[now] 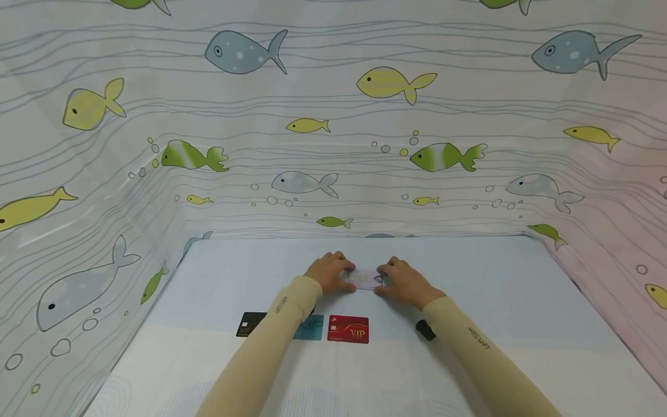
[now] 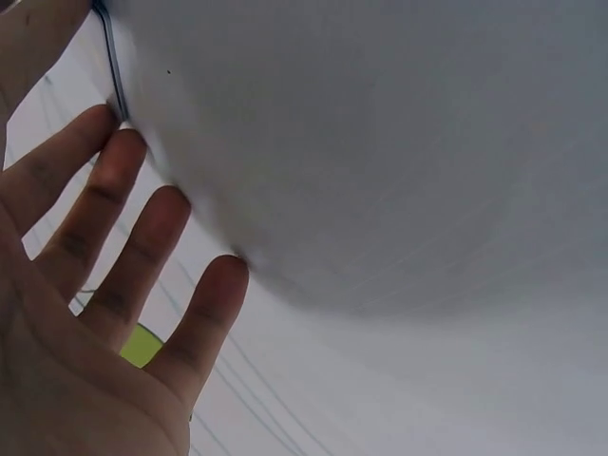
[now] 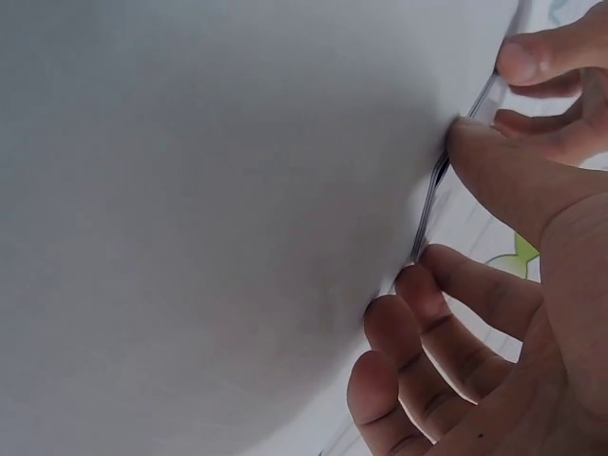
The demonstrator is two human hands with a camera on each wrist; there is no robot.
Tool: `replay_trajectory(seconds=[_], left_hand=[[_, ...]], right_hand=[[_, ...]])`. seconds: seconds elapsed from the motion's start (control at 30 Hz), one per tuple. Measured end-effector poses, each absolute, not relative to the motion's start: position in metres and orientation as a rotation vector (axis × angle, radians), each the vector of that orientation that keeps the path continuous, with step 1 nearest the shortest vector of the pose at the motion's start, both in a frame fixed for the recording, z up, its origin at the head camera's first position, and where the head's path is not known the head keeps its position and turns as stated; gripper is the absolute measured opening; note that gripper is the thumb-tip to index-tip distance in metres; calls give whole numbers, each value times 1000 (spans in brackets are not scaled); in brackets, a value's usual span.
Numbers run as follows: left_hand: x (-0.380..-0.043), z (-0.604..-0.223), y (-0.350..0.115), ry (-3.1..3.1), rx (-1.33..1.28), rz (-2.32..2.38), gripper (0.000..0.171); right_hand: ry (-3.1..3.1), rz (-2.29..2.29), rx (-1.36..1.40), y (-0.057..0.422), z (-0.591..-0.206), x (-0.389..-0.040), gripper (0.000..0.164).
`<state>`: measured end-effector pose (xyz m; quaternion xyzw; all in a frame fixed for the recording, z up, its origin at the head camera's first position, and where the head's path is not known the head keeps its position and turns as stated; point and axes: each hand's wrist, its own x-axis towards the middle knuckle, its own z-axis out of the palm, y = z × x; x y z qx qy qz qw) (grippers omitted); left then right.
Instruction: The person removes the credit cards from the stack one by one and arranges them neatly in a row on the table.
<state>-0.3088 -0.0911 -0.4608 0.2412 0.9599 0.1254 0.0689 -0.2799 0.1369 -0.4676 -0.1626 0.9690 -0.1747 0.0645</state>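
A pale card (image 1: 366, 279) with a small picture at its right end lies on the light blue-white cloth, between both hands. My left hand (image 1: 328, 274) pinches its left end between thumb and fingers. At the other end my right hand (image 1: 409, 282) holds it the same way, thumb on the near edge. In the left wrist view the card's thin dark edge (image 2: 112, 66) shows by the fingertips, with the thumb partly cut off. From the right wrist the card's edge (image 3: 426, 214) runs between thumb and index finger, and the left hand's fingers (image 3: 556, 57) appear beyond.
Nearer to me lie a red VIP card (image 1: 348, 329), a teal card (image 1: 312, 329) and a black card (image 1: 249, 324). The left sleeve (image 1: 281, 324) partly covers the teal and black ones. Fish-patterned cloth walls (image 1: 333, 156) rise behind and at both sides.
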Motion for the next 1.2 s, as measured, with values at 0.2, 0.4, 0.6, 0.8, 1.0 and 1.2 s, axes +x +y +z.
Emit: replay_trajectory(seconds=[0.2, 0.4, 0.6, 0.8, 1.0, 1.2], left_hand=[[-307, -459, -91, 2892, 728, 392, 52], [-305, -461, -89, 2916, 747, 343, 52], [-306, -464, -90, 2941, 751, 301, 53], [-304, -466, -92, 2968, 770, 303, 54], [-302, -469, -95, 2992, 819, 309, 55], [-304, -472, -98, 3016, 874, 259, 57]], right_hand=[[2925, -544, -497, 137, -468, -280, 55], [2938, -534, -536, 139, -468, -281, 53], [2940, -522, -547, 139, -466, -279, 54], [2953, -521, -550, 137, -463, -276, 55], [2977, -535, -561, 135, -459, -274, 59], [2999, -540, -563, 137, -459, -273, 59]])
